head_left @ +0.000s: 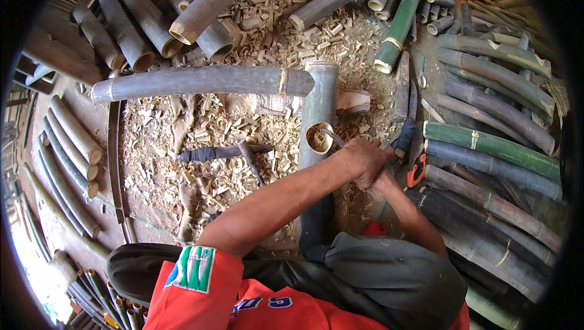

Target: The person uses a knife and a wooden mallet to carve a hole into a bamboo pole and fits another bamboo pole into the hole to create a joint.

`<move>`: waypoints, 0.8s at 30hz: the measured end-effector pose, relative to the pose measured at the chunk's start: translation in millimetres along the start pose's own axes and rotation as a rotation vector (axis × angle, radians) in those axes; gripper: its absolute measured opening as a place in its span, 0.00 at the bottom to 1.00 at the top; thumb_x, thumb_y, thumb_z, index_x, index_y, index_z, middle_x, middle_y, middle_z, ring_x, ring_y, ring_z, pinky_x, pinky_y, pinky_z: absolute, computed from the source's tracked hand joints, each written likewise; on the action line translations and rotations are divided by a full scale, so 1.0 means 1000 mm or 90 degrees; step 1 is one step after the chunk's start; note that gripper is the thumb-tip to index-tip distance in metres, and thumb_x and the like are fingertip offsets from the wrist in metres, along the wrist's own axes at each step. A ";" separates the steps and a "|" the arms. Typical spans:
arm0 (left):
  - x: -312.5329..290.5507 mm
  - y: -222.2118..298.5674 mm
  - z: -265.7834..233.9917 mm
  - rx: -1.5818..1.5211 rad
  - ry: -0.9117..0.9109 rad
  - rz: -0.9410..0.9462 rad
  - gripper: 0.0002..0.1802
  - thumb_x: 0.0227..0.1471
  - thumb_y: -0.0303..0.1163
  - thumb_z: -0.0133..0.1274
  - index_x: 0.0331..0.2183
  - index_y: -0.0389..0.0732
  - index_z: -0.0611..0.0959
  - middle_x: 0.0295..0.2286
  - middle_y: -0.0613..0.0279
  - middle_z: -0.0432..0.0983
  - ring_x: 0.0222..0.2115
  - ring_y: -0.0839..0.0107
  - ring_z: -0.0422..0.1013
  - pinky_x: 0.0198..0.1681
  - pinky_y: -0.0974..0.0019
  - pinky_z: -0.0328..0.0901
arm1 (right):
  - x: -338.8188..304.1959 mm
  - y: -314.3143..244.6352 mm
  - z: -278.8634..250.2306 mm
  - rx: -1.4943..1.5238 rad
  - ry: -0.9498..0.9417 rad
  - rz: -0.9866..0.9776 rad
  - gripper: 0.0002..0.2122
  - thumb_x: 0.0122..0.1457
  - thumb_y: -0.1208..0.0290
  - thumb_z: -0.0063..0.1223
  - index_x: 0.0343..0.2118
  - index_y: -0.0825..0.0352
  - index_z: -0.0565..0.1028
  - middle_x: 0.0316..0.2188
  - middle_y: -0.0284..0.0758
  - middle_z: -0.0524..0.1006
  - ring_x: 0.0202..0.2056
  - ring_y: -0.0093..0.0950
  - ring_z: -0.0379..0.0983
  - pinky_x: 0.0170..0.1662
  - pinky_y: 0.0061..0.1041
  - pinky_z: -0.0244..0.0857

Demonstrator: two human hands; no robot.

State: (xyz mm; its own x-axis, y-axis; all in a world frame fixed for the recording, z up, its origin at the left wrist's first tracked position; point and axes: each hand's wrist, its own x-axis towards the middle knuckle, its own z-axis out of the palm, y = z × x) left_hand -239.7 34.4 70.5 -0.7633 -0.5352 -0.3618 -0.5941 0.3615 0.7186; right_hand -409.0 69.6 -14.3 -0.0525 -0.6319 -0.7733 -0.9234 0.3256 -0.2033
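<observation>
A thick grey-green bamboo tube (318, 102) lies in front of me, its near part running down between my legs. An oval hole (319, 139) in its upper side shows pale wood and curled shavings inside. The metal end of a carving tool (330, 133) reaches into this hole; its shape inside is hidden. My left hand (359, 158) is closed round the tool, just right of the tube. Close against it, my right hand (379, 183) is closed on the tool too, its fingers partly hidden by the left.
A long grey bamboo length (201, 84) lies crosswise, touching the tube's far part. Among the chips rests a tool with a dark wrapped handle (207, 154). Right of my hands are another wrapped handle (406, 137) and an orange handle (417, 171). Bamboo poles (493, 147) line the right side.
</observation>
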 end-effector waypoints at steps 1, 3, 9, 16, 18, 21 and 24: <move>0.002 -0.005 0.001 -0.018 0.017 -0.004 0.55 0.33 0.30 0.71 0.64 0.47 0.64 0.55 0.40 0.70 0.55 0.44 0.72 0.53 0.49 0.72 | 0.000 -0.021 -0.006 0.044 -0.004 0.052 0.35 0.55 0.65 0.66 0.64 0.62 0.61 0.60 0.35 0.69 0.60 0.26 0.65 0.60 0.29 0.64; 0.006 -0.012 -0.002 -0.078 0.108 -0.001 0.51 0.36 0.26 0.68 0.63 0.45 0.65 0.56 0.37 0.68 0.55 0.41 0.71 0.53 0.49 0.72 | 0.002 -0.012 -0.037 0.317 -0.062 -0.044 0.31 0.58 0.65 0.63 0.63 0.62 0.63 0.58 0.38 0.71 0.58 0.29 0.68 0.59 0.32 0.66; -0.012 -0.018 -0.027 -0.245 0.325 -0.016 0.49 0.34 0.14 0.62 0.60 0.41 0.66 0.60 0.33 0.59 0.53 0.33 0.69 0.57 0.45 0.68 | -0.011 -0.075 -0.118 -0.284 0.028 -0.344 0.20 0.61 0.59 0.56 0.54 0.60 0.74 0.47 0.46 0.79 0.48 0.44 0.77 0.53 0.40 0.71; -0.029 -0.031 -0.025 -0.393 0.628 -0.045 0.54 0.31 0.10 0.57 0.63 0.44 0.63 0.60 0.35 0.55 0.58 0.30 0.62 0.61 0.46 0.65 | 0.004 -0.145 -0.142 -0.489 0.042 -0.513 0.18 0.48 0.66 0.63 0.41 0.68 0.77 0.40 0.49 0.80 0.45 0.50 0.76 0.48 0.44 0.72; -0.030 -0.037 -0.020 -0.421 0.726 -0.051 0.55 0.31 0.10 0.58 0.64 0.44 0.63 0.59 0.36 0.56 0.58 0.32 0.62 0.61 0.47 0.64 | -0.003 -0.172 -0.138 -0.541 0.060 -0.568 0.12 0.47 0.68 0.64 0.35 0.67 0.80 0.37 0.44 0.82 0.42 0.45 0.78 0.48 0.42 0.73; -0.039 -0.048 -0.010 -0.446 0.862 -0.065 0.54 0.34 0.13 0.59 0.65 0.42 0.61 0.57 0.38 0.56 0.58 0.38 0.62 0.63 0.48 0.61 | 0.010 -0.208 -0.121 -0.712 -0.012 -0.543 0.09 0.50 0.69 0.64 0.34 0.65 0.82 0.38 0.37 0.83 0.38 0.35 0.79 0.47 0.38 0.73; -0.047 -0.044 -0.002 -0.472 0.979 -0.087 0.54 0.36 0.15 0.62 0.66 0.40 0.60 0.57 0.38 0.55 0.58 0.40 0.60 0.64 0.47 0.59 | 0.001 -0.231 -0.109 -0.744 -0.019 -0.671 0.14 0.46 0.65 0.69 0.36 0.62 0.83 0.34 0.35 0.83 0.39 0.34 0.79 0.45 0.38 0.76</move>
State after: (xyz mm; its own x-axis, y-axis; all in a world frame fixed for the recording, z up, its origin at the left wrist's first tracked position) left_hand -176.9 42.3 57.0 0.4701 -0.8767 0.1024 -0.0541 0.0872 0.9947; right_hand -237.2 -82.7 97.7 0.7730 -0.1975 -0.6029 -0.3112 -0.9462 -0.0891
